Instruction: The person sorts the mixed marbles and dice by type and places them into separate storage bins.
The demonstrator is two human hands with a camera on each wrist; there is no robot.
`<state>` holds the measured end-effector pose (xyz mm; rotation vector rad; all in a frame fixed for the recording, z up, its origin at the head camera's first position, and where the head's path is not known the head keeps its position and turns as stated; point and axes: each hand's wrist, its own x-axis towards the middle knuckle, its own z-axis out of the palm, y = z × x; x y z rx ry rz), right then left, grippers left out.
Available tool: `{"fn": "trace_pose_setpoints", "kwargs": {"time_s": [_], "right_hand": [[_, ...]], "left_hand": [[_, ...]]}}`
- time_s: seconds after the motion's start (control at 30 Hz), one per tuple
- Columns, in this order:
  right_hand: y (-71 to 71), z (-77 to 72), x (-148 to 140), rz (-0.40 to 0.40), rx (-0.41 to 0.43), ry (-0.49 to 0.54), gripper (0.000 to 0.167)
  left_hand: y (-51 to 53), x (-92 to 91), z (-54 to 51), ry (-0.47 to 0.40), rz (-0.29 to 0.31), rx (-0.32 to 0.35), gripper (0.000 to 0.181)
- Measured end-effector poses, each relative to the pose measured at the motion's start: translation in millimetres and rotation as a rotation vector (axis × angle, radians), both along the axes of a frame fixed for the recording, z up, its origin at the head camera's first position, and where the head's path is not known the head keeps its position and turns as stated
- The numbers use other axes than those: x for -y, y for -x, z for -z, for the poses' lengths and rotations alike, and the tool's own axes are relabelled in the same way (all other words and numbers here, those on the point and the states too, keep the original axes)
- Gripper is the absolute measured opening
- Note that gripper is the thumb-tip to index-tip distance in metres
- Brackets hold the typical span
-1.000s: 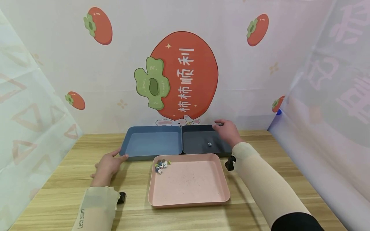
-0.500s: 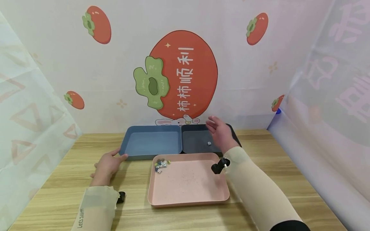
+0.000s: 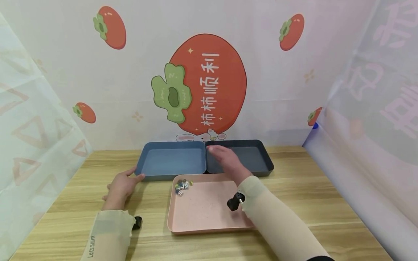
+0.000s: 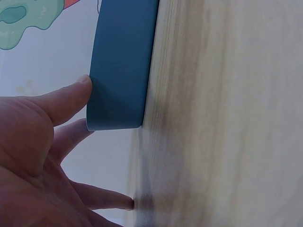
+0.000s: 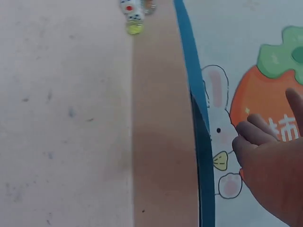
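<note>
Thumb and forefinger of my left hand [image 3: 121, 186] pinch the front left corner of the blue tray [image 3: 173, 161]. In the left wrist view, the thumb [image 4: 71, 100] lies against the tray's front wall and the other fingers spread behind the corner. My right hand [image 3: 226, 159] hovers over the left part of the dark grey tray [image 3: 254, 157], fingers extended and holding nothing. The die seen in that tray earlier is hidden by this hand. Several small dice [image 3: 183, 186] cluster in the back left corner of the pink tray [image 3: 205, 208].
Blue and dark grey trays stand side by side at the back of the wooden table [image 3: 303, 195], with the pink one in front of them. A white backdrop [image 3: 137, 72] printed with persimmons rises behind. Fabric sheets hang at both sides.
My right hand has moved left across the dark grey tray, from its right side to its left part, now covering the die. My left hand has stayed at the blue tray's corner.
</note>
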<state>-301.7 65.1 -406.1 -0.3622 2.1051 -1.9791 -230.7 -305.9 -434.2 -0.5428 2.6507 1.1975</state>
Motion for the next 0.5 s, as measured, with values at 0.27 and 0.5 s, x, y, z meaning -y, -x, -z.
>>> {"fn": "trace_pose_setpoints", "kwargs": {"time_s": [0.27,0.5], "right_hand": [[-13.6,8.5,19,-0.152,-0.198,-0.414,0.036],[-16.0,17.2,33,-0.212,-0.306,-0.627,0.034]], "left_hand": [[-0.4,-0.9,-1.4,-0.005,0.001,-0.008,0.082],[-0.2,-0.7,-1.1,-0.009,-0.002,-0.013,0.081]]}}
